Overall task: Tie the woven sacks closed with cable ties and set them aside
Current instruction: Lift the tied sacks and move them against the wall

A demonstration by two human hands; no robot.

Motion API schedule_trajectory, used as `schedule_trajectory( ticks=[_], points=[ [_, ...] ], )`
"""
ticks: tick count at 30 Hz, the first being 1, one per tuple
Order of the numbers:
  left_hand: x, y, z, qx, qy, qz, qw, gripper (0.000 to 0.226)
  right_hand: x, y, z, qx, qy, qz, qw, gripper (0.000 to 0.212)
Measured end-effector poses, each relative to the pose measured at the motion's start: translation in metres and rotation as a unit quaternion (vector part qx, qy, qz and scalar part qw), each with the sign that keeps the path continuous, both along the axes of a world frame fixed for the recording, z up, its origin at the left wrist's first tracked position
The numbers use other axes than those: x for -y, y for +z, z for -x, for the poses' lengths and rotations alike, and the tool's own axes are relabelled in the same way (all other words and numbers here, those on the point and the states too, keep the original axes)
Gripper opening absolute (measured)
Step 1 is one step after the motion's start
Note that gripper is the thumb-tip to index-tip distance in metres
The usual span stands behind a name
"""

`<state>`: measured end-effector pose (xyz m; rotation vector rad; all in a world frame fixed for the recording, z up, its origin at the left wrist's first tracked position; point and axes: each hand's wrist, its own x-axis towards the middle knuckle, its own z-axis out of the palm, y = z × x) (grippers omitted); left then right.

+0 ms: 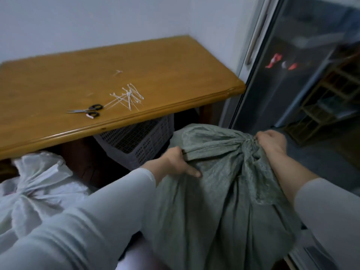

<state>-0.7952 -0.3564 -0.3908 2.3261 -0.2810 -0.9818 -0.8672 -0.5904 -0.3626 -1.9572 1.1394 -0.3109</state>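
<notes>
Two hands on grey-green sack (224, 191), low in front of bench (58, 84), long axis running away from viewer, bunched neck pointing up-right, L hand (175, 162) fingers pinching loose mouth flap, R hand (270, 142) fingers curled round neck, white sack (35, 191) at left, cable ties (127, 97) & scissors (85, 111) on bench.

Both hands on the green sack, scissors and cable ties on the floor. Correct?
One error: in the head view the scissors and cable ties lie on the wooden table, not the floor. The left hand and right hand do grip the green sack.
</notes>
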Motion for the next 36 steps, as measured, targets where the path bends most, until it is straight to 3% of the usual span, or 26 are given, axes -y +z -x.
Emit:
schedule_trajectory(
  ticks=[3,5,8,10,14,20,26,36],
  points=[
    [0.008,0.032,0.023,0.166,-0.077,-0.066,0.981,0.027,0.006,0.043,0.034,0.026,-0.004,0.027,0.999,0.02],
    [0.021,0.066,0.043,0.237,-0.088,-0.069,0.965,0.007,0.015,0.078,0.058,0.051,-0.005,0.051,0.997,0.022],
    [0.039,0.133,0.072,0.31,-0.084,-0.072,0.944,0.019,0.031,0.137,0.092,0.088,-0.006,0.098,0.991,0.022],
    [0.046,0.181,0.086,0.381,-0.071,-0.076,0.919,0.013,0.035,0.18,0.111,0.119,0.003,0.126,0.985,0.019],
    [0.053,0.277,0.109,0.496,-0.05,-0.076,0.863,0.026,0.037,0.269,0.143,0.204,-0.011,0.157,0.966,0.031],
    [0.056,0.403,0.141,0.601,-0.051,-0.091,0.792,0.03,0.043,0.373,0.166,0.326,-0.06,0.208,0.92,0.022],
    [0.054,0.471,0.124,0.637,-0.038,-0.081,0.766,0.029,0.034,0.438,0.151,0.38,-0.092,0.214,0.895,0.028],
    [0.033,0.54,0.027,0.69,-0.037,-0.056,0.721,0.023,-0.002,0.505,0.072,0.443,-0.117,0.237,0.856,0.029]
  ],
)
